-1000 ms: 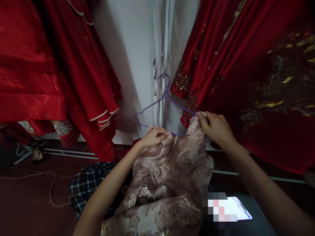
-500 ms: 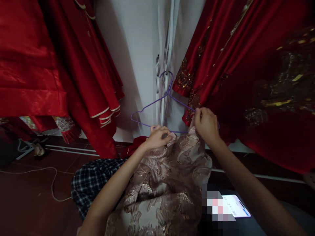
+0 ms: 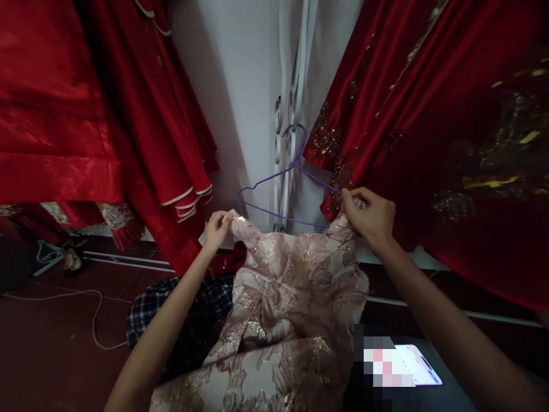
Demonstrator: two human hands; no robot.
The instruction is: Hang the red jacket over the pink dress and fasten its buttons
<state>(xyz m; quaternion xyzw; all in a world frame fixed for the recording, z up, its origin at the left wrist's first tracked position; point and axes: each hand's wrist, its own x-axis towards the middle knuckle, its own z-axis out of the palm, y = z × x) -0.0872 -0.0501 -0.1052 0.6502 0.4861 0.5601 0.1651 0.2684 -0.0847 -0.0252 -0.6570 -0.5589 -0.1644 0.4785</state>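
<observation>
Pink dress [image 3: 295, 286] in hands [image 3: 372, 217], purple hanger [image 3: 297, 163]

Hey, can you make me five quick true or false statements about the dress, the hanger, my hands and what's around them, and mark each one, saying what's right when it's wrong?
1. The left hand pinches one strap of the patterned dress. True.
2. The hanger is yellow. False: it is purple.
3. The right hand is well away from the dress. False: it is up at the other strap, beside the hanger.
4. Red garments show on both sides of the hanger. True.
5. The phone has a dark screen. False: its screen is lit.
</observation>
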